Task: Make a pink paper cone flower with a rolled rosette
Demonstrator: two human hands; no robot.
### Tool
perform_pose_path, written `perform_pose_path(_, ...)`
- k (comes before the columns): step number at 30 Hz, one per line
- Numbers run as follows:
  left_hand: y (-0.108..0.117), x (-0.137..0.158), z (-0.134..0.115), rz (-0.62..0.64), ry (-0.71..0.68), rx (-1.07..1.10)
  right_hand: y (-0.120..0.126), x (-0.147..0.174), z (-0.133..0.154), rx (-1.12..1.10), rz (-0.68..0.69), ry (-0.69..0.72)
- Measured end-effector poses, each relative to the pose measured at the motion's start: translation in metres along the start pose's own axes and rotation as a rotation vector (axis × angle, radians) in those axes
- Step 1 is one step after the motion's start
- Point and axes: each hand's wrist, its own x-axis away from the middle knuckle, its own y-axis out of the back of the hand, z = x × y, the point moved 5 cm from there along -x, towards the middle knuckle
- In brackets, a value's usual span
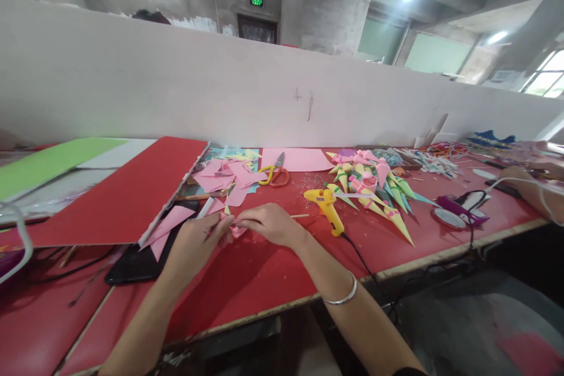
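My left hand (200, 239) and my right hand (272, 223) meet low over the red table, fingers closed around a small pink paper piece (239, 231). A pale yellow-green pointed tip (227, 210) shows just above my left fingers; whether it joins the pink piece is hidden. Beyond my hands lie pink paper scraps (229, 175) and scissors (278, 174) with one yellow and one red handle. To the right of my right hand rests a yellow glue gun (326, 207). Past it is a heap of yellow, green and pink paper cones (368, 181).
On the left, a large red board (127, 188) partly covers the table (247, 288). A black phone-like slab (136, 264) sits under pink scraps. A black cord (359, 255) runs off the front edge. At far right, another person's arm (529, 191) reaches in. A white partition (220, 94) stands behind.
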Motion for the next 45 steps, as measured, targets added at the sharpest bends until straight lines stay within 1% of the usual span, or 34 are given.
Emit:
perform_pose_path(2,0.001,0.0,0.001,0.01,-0.075,-0.027,0.002,0.001,0.002,-0.162,0.035,0.025)
perform_pose_path(4,0.0,0.0,0.001,0.036,-0.139,-0.048,0.003,0.004,0.001,-0.334,0.099,-0.019)
perform_pose_path(6,0.0,0.0,0.001,0.056,-0.17,-0.052,0.002,0.007,0.0,-0.489,0.204,-0.085)
perform_pose_path(8,0.0,0.0,-0.001,0.077,-0.187,-0.047,0.001,0.011,0.001,-0.602,0.316,-0.111)
perform_pose_path(10,0.0,0.0,-0.005,0.098,-0.205,-0.05,0.0,0.013,0.002,-0.658,0.365,-0.101)
perform_pose_path(12,0.0,0.001,-0.008,0.094,-0.196,-0.069,-0.001,0.012,0.0,-0.668,0.326,-0.093)
perform_pose_path(16,0.002,0.003,-0.005,0.0,-0.072,-0.082,-0.004,0.005,-0.006,-0.648,0.094,-0.075)
perform_pose_path(17,0.002,0.003,-0.004,-0.008,-0.045,-0.072,-0.005,0.003,-0.007,-0.628,0.056,-0.072)
perform_pose_path(19,0.0,0.002,-0.002,-0.002,-0.009,-0.059,-0.006,0.002,-0.008,-0.571,0.026,-0.062)
perform_pose_path(22,-0.001,0.002,0.0,0.02,-0.013,-0.061,-0.006,0.002,-0.007,-0.503,0.072,-0.049)
perform_pose_path(25,-0.002,0.002,-0.001,0.077,-0.088,-0.047,-0.004,0.005,-0.005,-0.507,0.157,-0.067)
perform_pose_path(27,-0.001,0.002,-0.003,0.093,-0.147,-0.059,-0.003,0.006,-0.004,-0.559,0.223,-0.074)
perform_pose_path(30,-0.001,0.004,-0.006,0.08,-0.225,-0.111,-0.004,0.008,-0.002,-0.671,0.337,-0.053)
perform_pose_path(33,-0.001,0.006,-0.009,0.064,-0.29,-0.148,-0.004,0.009,0.0,-0.753,0.403,-0.022)
perform_pose_path(35,0.0,0.007,-0.01,0.031,-0.304,-0.165,-0.004,0.009,-0.001,-0.761,0.404,-0.024)
perform_pose_path(39,0.0,0.008,-0.006,-0.025,-0.265,-0.19,-0.004,0.007,-0.007,-0.733,0.328,-0.079)
perform_pose_path(42,-0.001,0.007,-0.003,-0.046,-0.245,-0.158,-0.005,0.006,-0.009,-0.732,0.273,-0.091)
perform_pose_path(45,0.0,0.006,-0.004,-0.061,-0.244,-0.12,-0.005,0.004,-0.009,-0.719,0.226,-0.071)
